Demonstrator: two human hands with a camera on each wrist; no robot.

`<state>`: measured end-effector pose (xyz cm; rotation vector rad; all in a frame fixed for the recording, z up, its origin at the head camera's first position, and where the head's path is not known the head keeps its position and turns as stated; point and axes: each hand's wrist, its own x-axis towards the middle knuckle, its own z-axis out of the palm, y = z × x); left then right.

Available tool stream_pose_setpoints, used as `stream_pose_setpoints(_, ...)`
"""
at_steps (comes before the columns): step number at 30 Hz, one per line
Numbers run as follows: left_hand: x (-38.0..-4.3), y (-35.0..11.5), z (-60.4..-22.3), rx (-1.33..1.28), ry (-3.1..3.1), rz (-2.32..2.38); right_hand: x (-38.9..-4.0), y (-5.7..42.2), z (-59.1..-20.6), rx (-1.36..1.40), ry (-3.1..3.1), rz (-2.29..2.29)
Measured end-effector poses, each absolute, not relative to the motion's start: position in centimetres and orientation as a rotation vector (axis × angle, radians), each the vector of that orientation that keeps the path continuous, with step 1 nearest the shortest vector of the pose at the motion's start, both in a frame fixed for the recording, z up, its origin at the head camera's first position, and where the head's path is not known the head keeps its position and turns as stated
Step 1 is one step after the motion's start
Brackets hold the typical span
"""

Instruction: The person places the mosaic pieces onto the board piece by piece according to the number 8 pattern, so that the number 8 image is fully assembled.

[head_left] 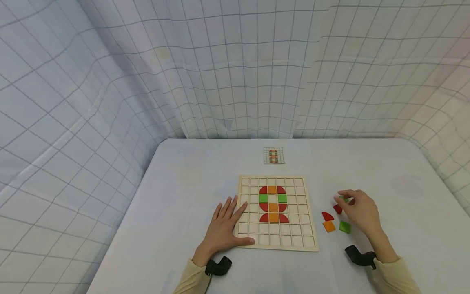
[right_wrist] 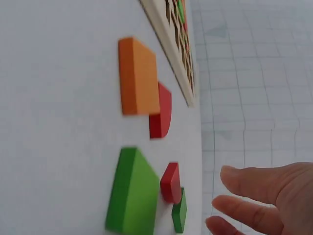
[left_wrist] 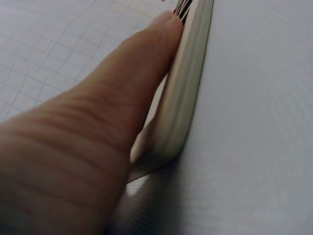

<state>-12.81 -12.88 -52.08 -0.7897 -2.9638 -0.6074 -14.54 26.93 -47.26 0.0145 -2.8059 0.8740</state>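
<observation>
The square pale wooden grid board (head_left: pixel 278 212) lay flat on the white tabletop (head_left: pixel 183 183), and it served as the landmark. At the board's left edge the left hand (head_left: pixel 225 228) rested flat, fingers straight, thumb along the rim, gripping nothing. Inside the board's cells sat red, orange and green tiles forming a stacked figure (head_left: pixel 273 204); the other cells stood bare. Beyond the board's far edge lay a small pattern card (head_left: pixel 273 155). Right of the board lay loose tiles: a red quarter-round (head_left: pixel 327 216), an orange square (head_left: pixel 329 226), a green square (head_left: pixel 344 227). Over two further tiles, a small red (right_wrist: pixel 170 182) and a small green (right_wrist: pixel 179 211), the right hand (head_left: pixel 358 212) hovered, its grip loosely spread and empty. Judged: picking a tile; next, a clean pinch.
</observation>
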Motion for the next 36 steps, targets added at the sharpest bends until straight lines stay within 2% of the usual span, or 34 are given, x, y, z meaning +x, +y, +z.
stream_pose_setpoints(11, -12.8, -13.0, -52.1, -0.792, -2.971, -0.616, -14.7, 28.5, -47.8, -0.133, -2.958, 0.712)
stream_pose_setpoints(29, -12.7, -12.9, -52.1, -0.791, -2.983, -0.603, -15.0, 28.2, -47.2, -0.137, -2.899, 0.811)
stream_pose_setpoints(36, -12.8, -13.0, -52.2, -0.801, -2.948, -0.617, -14.7, 25.9, -46.2, -0.029, -2.814, 0.91)
